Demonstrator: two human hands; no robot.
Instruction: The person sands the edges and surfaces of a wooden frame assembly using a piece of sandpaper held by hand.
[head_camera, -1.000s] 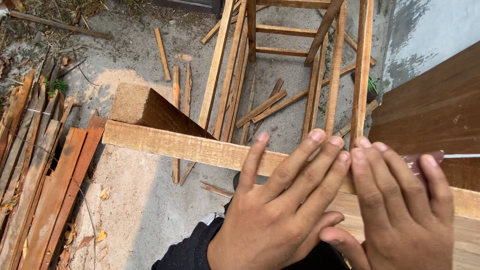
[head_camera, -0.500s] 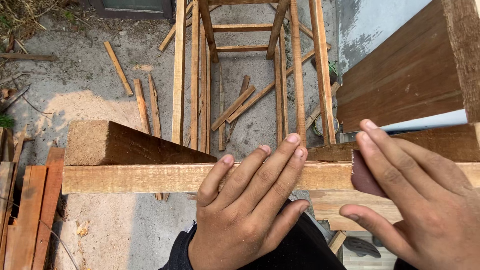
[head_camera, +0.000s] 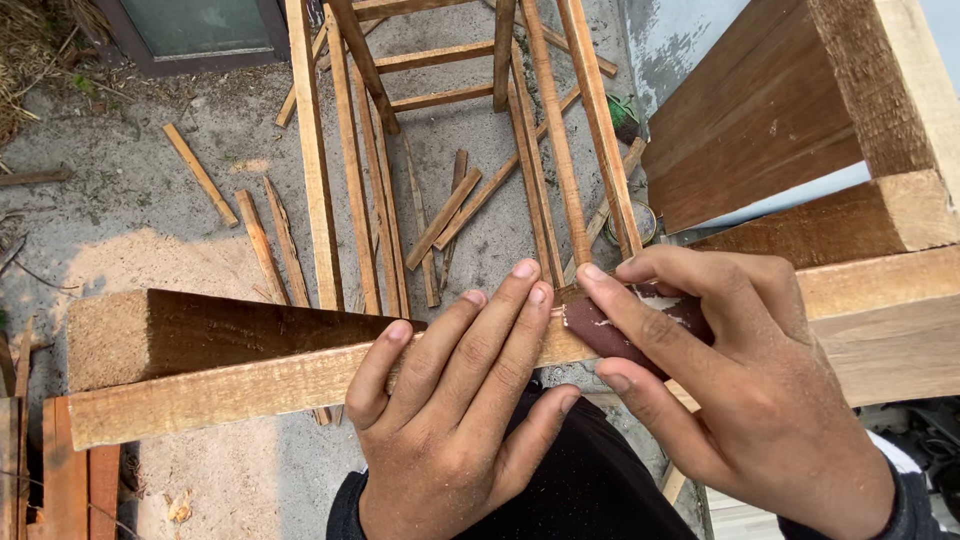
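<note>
A long pale wooden strip runs nearly level across the view, its long axis going left to right and rising slightly toward the right, where it meets a broad pale plank. Both hands lie on this strip near its middle.

The left hand rests flat with fingers spread and extended, pressing down on the strip's top face; it grips nothing, it only pins the wood. Its fingertips reach past the far edge of the strip, toward the dark brown sawn timber block that lies just behind the strip and to the left of this hand.

The right hand sits just beside the left, fingertips almost touching it. It is curled closed around a folded piece of dark reddish-brown sandpaper, pinched between thumb and fingers and pressed against the strip. From this hand the unsanded length of strip stretches away leftward, under and beyond the left hand.

Farther off, beyond both hands, a frame of thin wooden slats stands on sawdust-strewn concrete ground.
</note>
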